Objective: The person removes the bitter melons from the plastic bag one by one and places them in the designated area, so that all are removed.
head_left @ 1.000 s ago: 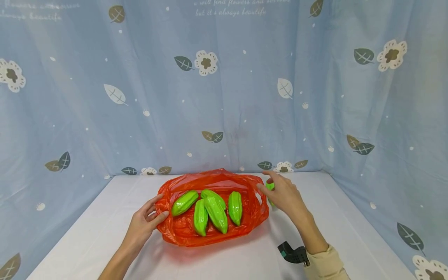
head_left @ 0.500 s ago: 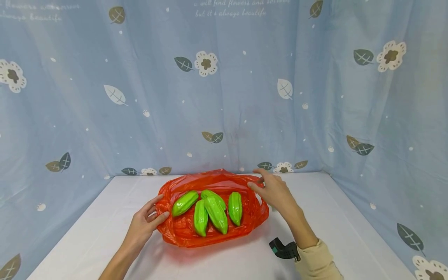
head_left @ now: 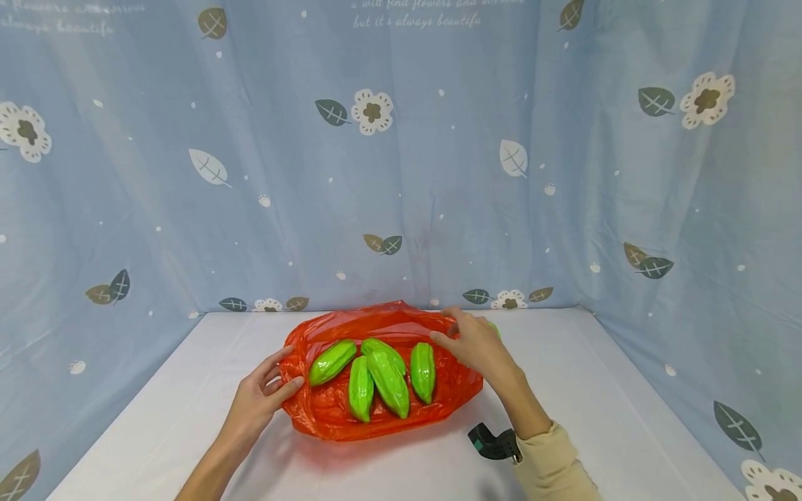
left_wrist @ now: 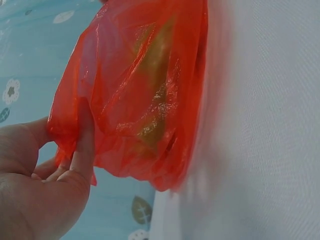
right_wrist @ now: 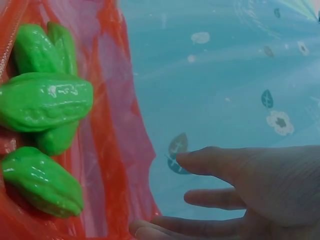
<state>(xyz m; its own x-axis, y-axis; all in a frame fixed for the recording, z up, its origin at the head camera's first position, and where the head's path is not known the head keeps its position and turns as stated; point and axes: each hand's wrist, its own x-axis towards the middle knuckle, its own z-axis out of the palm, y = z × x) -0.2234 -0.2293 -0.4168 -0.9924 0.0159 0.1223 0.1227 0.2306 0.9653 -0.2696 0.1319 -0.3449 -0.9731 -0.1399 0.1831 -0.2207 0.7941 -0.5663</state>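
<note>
The red bag (head_left: 341,430) sits on the white counter (head_left: 626,417), its long axis running left to right and its mouth gaping up toward the person. Five green gourds lie inside. The leftmost gourd (head_left: 333,362) slants, its far end toward the right. The slim gourd (head_left: 360,391) next to it points almost straight at the person, as does the rightmost gourd (head_left: 422,373), which lies apart from the others. Between them, the longest gourd (head_left: 390,386) angles its tip nearer and rightward, partly covering the rear gourd (head_left: 382,349).

The left hand (head_left: 258,394) pinches the bag's left edge, thumb on one side and fingers on the other. The right hand (head_left: 481,345) is over the bag's right end, its grip spread wide with thumb and fingers well apart, holding nothing; whether it touches the plastic I cannot tell. Just past it shows a green sliver (head_left: 495,328), mostly hidden.
</note>
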